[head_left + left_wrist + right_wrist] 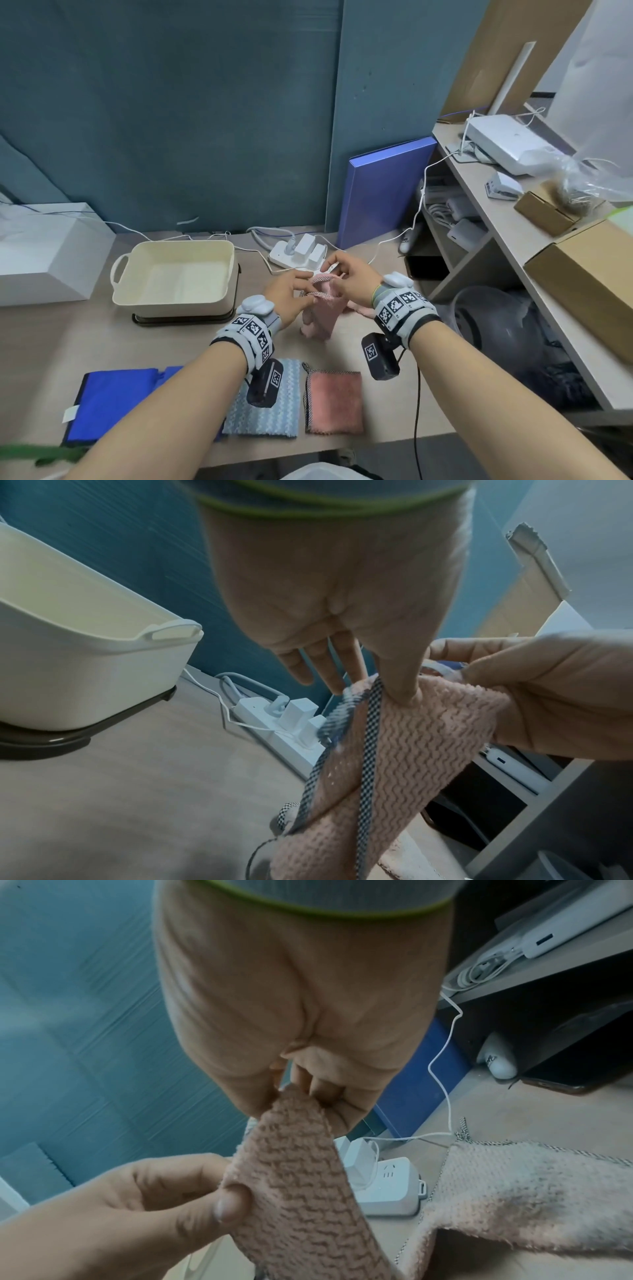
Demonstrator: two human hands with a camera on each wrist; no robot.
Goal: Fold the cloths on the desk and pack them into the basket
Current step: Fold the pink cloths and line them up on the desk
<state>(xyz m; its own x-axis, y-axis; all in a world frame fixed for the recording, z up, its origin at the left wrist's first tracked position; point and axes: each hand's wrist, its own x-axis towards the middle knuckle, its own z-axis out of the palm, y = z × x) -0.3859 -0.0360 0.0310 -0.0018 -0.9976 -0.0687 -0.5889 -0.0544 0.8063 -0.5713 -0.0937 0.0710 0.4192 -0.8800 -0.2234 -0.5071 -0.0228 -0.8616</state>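
A pale pink cloth [323,313] with checked trim hangs above the desk, held up between both hands. My left hand [291,296] pinches its top edge with thumb and forefinger; the left wrist view shows the thumb pressed into the pink cloth [421,734]. My right hand [346,274] pinches the same edge a little further back, and the pink cloth [298,1185] drops from its fingertips. The cream basket [174,274] stands to the left with nothing in it. On the near desk lie a blue cloth [113,404], a light blue cloth [267,414] and a salmon cloth [334,402], all folded.
A white power strip [296,257] with plugs and cables lies just behind the hands. A blue folder [383,192] leans on the partition. A white box [44,253] sits at the left. Shelves [496,212] with devices and cardboard boxes run along the right.
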